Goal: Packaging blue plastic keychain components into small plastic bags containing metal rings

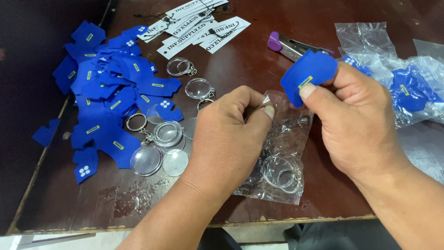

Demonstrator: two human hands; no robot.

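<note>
Pinching the clear bag's (282,153) mouth in our left hand (231,134), right hand (356,120) gripping a blue patch (307,74), we risked the thin plastic slipping shut.

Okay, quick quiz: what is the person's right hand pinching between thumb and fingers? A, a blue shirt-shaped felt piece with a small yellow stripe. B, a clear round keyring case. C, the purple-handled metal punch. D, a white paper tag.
A: the right hand pinches the blue shirt-shaped felt piece above the clear plastic bag that the left hand holds at its top edge.
</note>
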